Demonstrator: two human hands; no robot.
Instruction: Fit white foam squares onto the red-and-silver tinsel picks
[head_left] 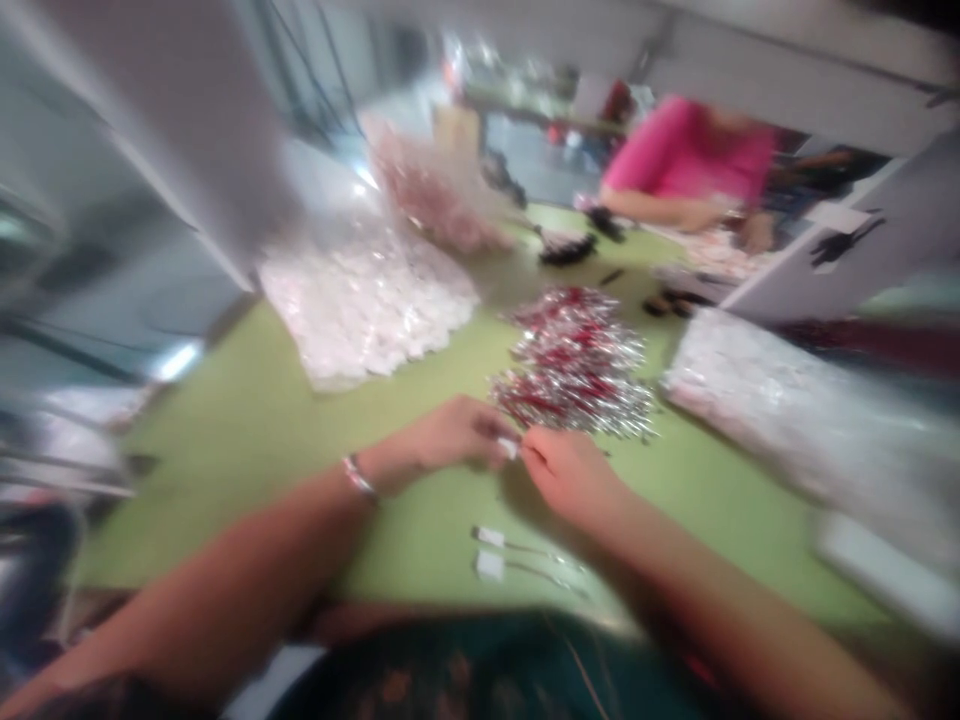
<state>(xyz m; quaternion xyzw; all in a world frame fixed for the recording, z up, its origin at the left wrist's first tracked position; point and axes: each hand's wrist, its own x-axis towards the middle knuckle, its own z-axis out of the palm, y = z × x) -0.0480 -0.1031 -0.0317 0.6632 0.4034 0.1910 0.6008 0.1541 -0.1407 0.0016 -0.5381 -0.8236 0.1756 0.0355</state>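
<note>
My left hand (472,432), a bracelet at its wrist, is closed in a pinch on a small white connector (510,448). Right beside it, my right hand (566,470) is closed with its fingertips at the connector; whatever they grip is hidden and blurred. Just beyond both hands lies a pile of short red wires with shiny silver ends (577,360). Nearer my body, two thin wires with white connectors (490,566) rest side by side on the green table (285,440).
A clear bag of white pieces (375,300) lies at the left, with a bag of pinkish pieces (442,195) behind it. Another plastic bag (780,400) covers the right side. Across the table sits a person in a pink top (690,160). Dark bundles (566,245) lie farther back.
</note>
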